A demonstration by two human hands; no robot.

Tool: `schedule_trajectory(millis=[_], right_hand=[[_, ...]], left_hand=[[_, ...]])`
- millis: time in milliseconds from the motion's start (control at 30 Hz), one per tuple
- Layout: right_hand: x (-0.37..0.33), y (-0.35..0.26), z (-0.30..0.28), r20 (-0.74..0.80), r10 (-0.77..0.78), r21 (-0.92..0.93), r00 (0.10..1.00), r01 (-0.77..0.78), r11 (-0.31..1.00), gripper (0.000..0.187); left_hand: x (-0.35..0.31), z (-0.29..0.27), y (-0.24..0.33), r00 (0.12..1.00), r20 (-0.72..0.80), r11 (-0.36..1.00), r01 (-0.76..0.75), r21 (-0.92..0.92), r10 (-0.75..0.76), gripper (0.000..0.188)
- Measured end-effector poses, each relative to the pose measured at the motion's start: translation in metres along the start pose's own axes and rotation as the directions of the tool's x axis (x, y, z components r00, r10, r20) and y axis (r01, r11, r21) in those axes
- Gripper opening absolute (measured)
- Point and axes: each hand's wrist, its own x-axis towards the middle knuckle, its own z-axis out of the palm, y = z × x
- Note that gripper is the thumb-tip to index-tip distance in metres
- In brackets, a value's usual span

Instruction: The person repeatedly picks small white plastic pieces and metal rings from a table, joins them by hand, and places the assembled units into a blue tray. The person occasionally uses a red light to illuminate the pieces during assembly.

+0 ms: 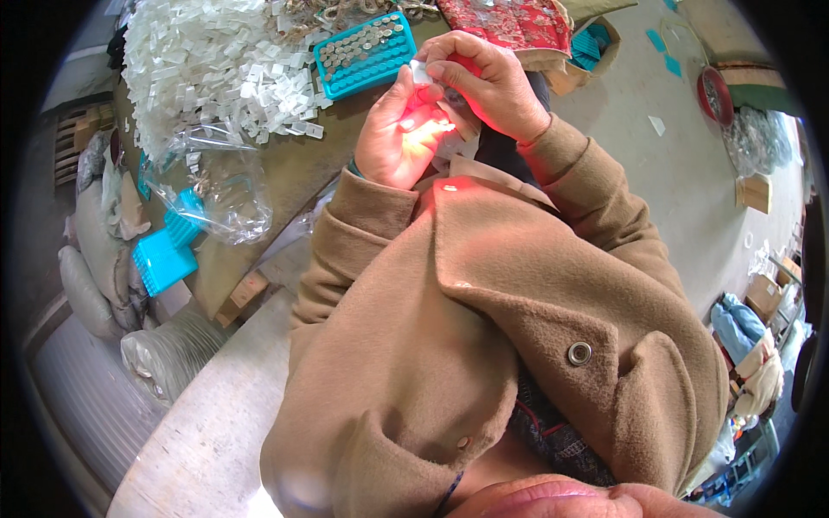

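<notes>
My left hand (389, 142) and my right hand (494, 85) meet in front of my chest, at the table's edge. Between their fingertips is a small whitish, rectangular piece (420, 72), partly covered by the fingers. Its exact kind I cannot make out. The left thumb presses up against it, and the right thumb and forefinger pinch its other side. Red light falls over the left palm and fingers. Just beyond the hands lies a teal tray (371, 85) with rows of small round pieces (356, 50) in part of it.
A large heap of small clear plastic pieces (216, 65) covers the table's far left. Nearer are a clear plastic bag (246, 198) and teal trays (164, 259). Red patterned cloth (527, 30) and a cardboard box (567, 80) sit right of the hands. A red basin (715, 97) stands far right.
</notes>
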Motion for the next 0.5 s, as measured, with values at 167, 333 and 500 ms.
schedule_trajectory(millis=[167,333,500], right_hand=[[0.005,-0.006,-0.005,0.062,0.003,-0.335,0.998,0.018,0.942,0.008],[0.007,-0.003,0.003,0.02,0.138,-0.105,0.99,-0.136,0.985,0.011],[0.006,-0.005,0.001,0.114,0.084,-0.369,0.99,-0.036,0.929,0.005]], left_hand=[[-0.003,0.007,0.0,0.935,-0.118,0.752,-0.19,0.631,0.335,0.025],[-0.007,0.003,0.012,0.964,-0.228,0.963,-0.078,0.259,0.139,0.022],[-0.01,-0.015,0.019,0.991,-0.136,0.981,0.02,0.191,0.006,0.022]])
